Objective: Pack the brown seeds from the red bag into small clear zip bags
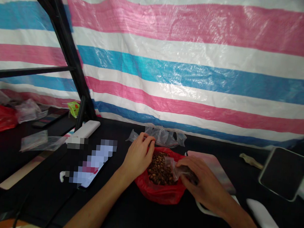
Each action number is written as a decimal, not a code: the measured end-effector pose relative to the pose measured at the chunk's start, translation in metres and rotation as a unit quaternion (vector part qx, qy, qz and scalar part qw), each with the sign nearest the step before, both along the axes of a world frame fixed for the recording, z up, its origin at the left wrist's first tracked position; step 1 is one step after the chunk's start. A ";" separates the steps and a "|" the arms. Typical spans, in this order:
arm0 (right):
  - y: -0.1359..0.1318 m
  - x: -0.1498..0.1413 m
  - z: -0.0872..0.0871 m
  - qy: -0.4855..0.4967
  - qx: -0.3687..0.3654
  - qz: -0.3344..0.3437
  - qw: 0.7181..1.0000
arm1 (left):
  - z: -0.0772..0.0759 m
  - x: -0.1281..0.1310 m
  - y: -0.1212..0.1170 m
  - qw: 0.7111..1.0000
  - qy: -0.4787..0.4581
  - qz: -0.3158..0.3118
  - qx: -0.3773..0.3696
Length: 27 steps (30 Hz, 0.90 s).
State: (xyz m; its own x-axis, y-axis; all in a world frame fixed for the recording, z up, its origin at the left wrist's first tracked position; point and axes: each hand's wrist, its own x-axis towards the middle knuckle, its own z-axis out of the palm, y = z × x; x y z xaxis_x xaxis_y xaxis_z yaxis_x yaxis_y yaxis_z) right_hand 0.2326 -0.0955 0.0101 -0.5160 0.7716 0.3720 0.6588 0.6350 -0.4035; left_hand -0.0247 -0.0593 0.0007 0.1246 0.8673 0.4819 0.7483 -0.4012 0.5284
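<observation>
A red plastic bag (159, 196), its mouth wide open, sits on the black table and holds a heap of small brown pieces (161, 170) like seeds or nuts. My left hand (140, 155) is at the bag's far left rim with its fingers curled; what they hold, if anything, is hidden. My right hand (204, 183) is closed around a small clear plastic bag (175, 169), dark where it lies in the hand. That bag's mouth points left, over the brown pieces. Several crumpled clear bags (163, 137) lie just behind the red bag.
Left of my arm lie a lit phone (96, 169), a white earbud (62, 176) and a white box-like item (87, 130). To the right are a pinkish flat panel (213, 167), a white mouse-shaped object (263, 215) and a dark-screened device (284, 173). Striped sheeting (196, 72) hangs behind.
</observation>
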 end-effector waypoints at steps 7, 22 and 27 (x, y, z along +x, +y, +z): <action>0.011 0.039 -0.001 0.018 0.028 -0.073 0.997 | 0.001 0.001 -0.001 1.000 -0.003 0.003 -0.013; 0.018 0.074 0.008 -0.061 -0.014 -0.052 0.997 | -0.002 0.002 0.001 0.998 -0.051 -0.003 -0.034; 0.024 0.073 -0.008 -0.074 -0.011 -0.047 0.996 | 0.002 0.001 0.002 0.993 -0.112 -0.017 -0.029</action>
State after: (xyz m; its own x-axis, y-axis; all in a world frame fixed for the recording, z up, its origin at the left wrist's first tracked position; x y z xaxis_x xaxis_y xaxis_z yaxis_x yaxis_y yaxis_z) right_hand 0.3052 -0.0713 0.0018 -0.4885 0.8268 0.2790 0.7686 0.5590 -0.3110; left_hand -0.0240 -0.0569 0.0028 0.0495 0.8918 0.4498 0.5957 -0.3878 0.7034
